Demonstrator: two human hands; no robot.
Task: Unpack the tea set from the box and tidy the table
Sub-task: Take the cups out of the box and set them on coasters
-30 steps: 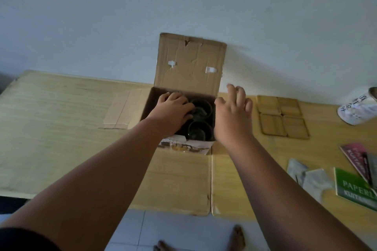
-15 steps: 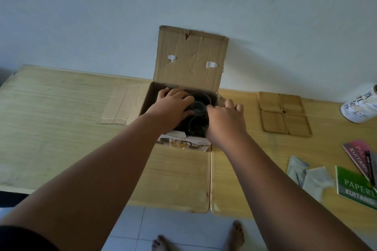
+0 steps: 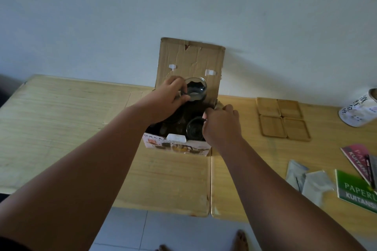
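Note:
An open cardboard box (image 3: 175, 145) stands on the wooden table (image 3: 61, 128) against the wall, its lid (image 3: 191, 61) flipped up. My left hand (image 3: 169, 96) holds a glass cup (image 3: 195, 89) lifted above the box, in front of the lid. My right hand (image 3: 221, 126) is at the box's right side, fingers closed on the handle of a second glass cup (image 3: 193, 131) that sits inside the box. More dark glassware lies inside, partly hidden by my left arm.
Four wooden coasters (image 3: 282, 118) lie in a square right of the box. A white mug (image 3: 359, 111) lies at the far right. Grey sachets (image 3: 310, 181) and green and pink receipt books (image 3: 357, 189) sit at the front right. A table seam runs below the box.
My left hand has risen out of the box with a glass cup. My right hand has shifted to the box's right side and closed on another cup's handle.

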